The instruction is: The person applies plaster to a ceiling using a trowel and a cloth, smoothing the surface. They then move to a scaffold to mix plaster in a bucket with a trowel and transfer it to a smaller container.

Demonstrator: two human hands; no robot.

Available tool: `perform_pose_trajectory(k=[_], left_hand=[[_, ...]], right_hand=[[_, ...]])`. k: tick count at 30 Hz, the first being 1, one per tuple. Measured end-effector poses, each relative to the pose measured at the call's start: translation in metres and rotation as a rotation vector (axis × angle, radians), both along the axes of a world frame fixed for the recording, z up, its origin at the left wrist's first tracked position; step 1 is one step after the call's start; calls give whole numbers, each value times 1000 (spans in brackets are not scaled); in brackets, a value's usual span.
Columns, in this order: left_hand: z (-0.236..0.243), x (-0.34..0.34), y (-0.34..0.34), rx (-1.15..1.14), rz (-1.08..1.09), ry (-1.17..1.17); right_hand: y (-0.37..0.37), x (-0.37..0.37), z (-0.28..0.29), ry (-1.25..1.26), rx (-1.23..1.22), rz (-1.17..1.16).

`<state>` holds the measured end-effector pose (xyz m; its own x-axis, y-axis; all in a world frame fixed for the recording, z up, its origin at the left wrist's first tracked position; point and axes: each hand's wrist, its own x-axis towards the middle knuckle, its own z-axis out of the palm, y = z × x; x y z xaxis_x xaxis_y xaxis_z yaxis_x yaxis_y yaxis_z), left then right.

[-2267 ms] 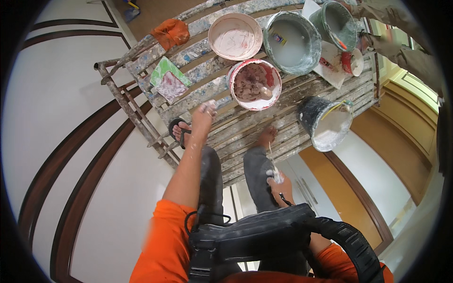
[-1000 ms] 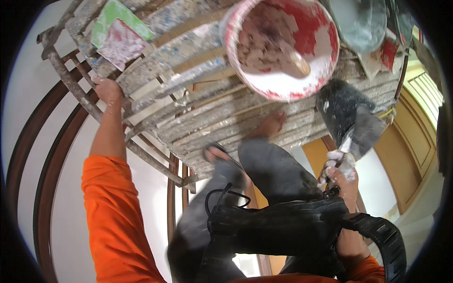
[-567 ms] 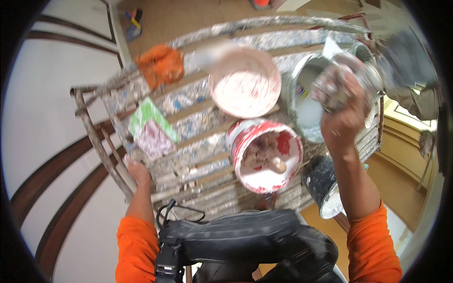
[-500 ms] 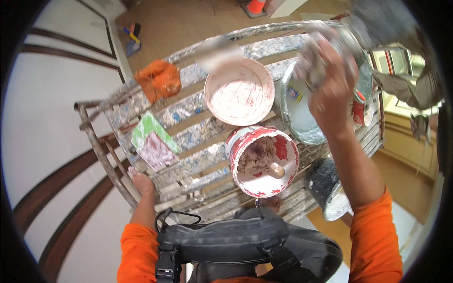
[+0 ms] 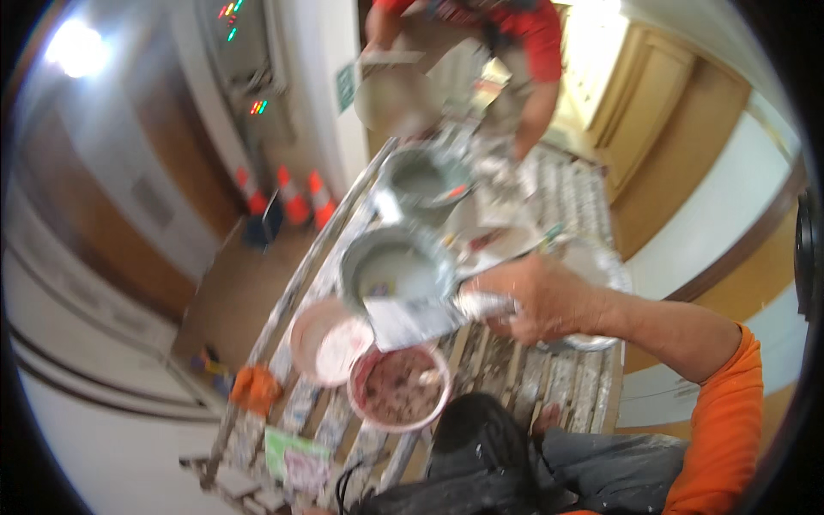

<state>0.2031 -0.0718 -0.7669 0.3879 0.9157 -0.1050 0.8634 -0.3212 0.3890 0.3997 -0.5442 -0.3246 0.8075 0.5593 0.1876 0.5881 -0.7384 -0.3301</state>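
Observation:
My right hand [image 5: 545, 296] is closed round a flat metal trowel [image 5: 412, 321], whose broad silver blade points left. The blade hangs above the white bucket [image 5: 356, 412] of pinkish, lumpy paste, near the rim of a grey-green bucket [image 5: 348, 279] of cloudy water. A pale pink bucket [image 5: 300, 343] with white residue stands left of the paste. Motion blurs the tool's edges. At the lower edge a sliver of skin [image 5: 314, 511] may be my left hand; its fingers are hidden.
A slatted, paint-spattered bench [image 5: 592, 215] carries the buckets, an orange cloth [image 5: 255, 389] and a green pad [image 5: 296, 459]. A second grey bucket [image 5: 421, 176] stands farther back. A person in a red sleeve [image 5: 541, 43] reaches over the far end. Orange cones [image 5: 293, 197] stand on the floor.
My view has swung up and right, bringing the red-sleeved person into sight. The right hand has come away from the water bucket and the trowel now shows. My left hand has mostly left the picture.

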Motion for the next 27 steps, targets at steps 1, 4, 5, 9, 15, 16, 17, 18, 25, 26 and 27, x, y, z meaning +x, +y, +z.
perform_pose_trajectory(k=[1, 4, 5, 9, 15, 16, 17, 18, 25, 26, 27], left_hand=[[8, 17, -7, -14, -4, -16], [5, 43, -30, -80, -38, 20], [9, 49, -27, -91, -36, 14], [15, 61, -31, -167, -52, -3], [19, 48, -22, -236, -40, -21], [19, 44, -20, -245, -32, -28], [16, 38, -18, -257, -22, -32], [13, 34, -19, -268, -10, -33], [6, -35, 33, -337, 236, -55], [22, -39, 22, -400, 334, -37], [32, -41, 5, -424, 419, 24]], right_hand=[[-11, -24, 19, 101, 73, -90], [-41, -84, 29, 23, 162, -270], [-51, -100, 20, -97, 136, -240], [-73, -176, -59, -65, 246, -489], [-44, -199, -67, 460, 527, -710], [-42, -196, -65, 483, 549, -658], [-38, -193, -59, 508, 567, -605], [-32, -190, -52, 326, 485, -450], [-45, -135, -7, -318, 159, -206], [-49, -144, 19, -129, 341, -340], [-64, -157, 16, -24, 448, -432]])
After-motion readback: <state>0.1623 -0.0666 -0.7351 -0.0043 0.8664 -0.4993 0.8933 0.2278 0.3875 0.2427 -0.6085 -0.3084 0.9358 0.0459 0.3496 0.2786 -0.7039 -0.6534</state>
